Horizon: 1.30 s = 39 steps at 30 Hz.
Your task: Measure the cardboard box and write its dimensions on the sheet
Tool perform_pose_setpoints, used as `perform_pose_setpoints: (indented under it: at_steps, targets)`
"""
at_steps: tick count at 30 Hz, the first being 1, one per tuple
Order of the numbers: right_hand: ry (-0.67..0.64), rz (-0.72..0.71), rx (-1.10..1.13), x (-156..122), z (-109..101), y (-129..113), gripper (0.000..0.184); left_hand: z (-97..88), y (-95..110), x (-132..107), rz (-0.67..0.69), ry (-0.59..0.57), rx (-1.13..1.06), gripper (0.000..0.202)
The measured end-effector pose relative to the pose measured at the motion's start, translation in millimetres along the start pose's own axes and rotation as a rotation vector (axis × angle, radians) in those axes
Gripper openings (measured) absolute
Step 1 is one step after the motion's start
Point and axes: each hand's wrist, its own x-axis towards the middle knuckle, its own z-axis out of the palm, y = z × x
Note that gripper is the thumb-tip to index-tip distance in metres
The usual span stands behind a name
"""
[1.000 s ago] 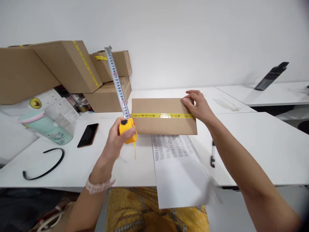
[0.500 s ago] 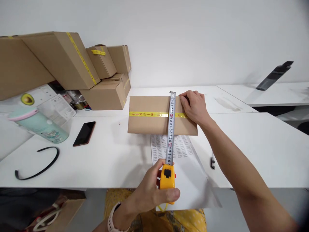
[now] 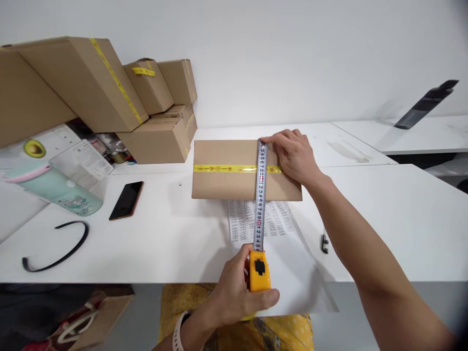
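My left hand [image 3: 239,287] is closed around a yellow tape measure [image 3: 260,278], its thumb along the near end of the case. The silver blade [image 3: 260,195] runs out from the case, away from me, across the top of a cardboard box [image 3: 223,187] with yellow printed tape along it. At the box's far edge, the fingers of my right hand [image 3: 294,153] pinch the blade's end, while the rest of that hand lies over the box's right part. Printed paper sheets [image 3: 243,219] lie partly under the box and blade.
Cardboard boxes [image 3: 157,141] are stacked at the back left. Nearer stand a leaning mint tumbler [image 3: 62,190], a phone [image 3: 126,200] and a black curved band [image 3: 78,248]. A small black clip [image 3: 324,243] lies right of the paper. A dark object [image 3: 426,105] stands at far right.
My right hand has shifted left along the box's far edge and taken hold of the blade's end. The hooked end has dropped to that edge. The tape case has moved slightly right.
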Motion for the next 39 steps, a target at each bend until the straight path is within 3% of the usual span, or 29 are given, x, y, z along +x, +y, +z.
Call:
perform_pose_setpoints:
  at_steps: [22, 31, 36, 39]
  targets:
    - [0.039, -0.007, 0.021, -3, 2, -2, 0.042, 10.2, -13, 7, 0.014, -0.017, 0.029, 0.054]
    - [-0.029, 0.015, -0.022, -4, -3, -4, 0.040, 7.6, -21, 9, 0.051, -0.013, 0.059, 0.057]
    - [-0.032, 0.043, -0.036, -10, -2, -3, 0.043, 4.4, -33, 2, 0.055, -0.060, -0.047, 0.065]
    - [-0.040, 0.058, -0.075, -15, -2, -6, 0.051, 0.7, -46, -7, 0.107, -0.016, 0.003, 0.073]
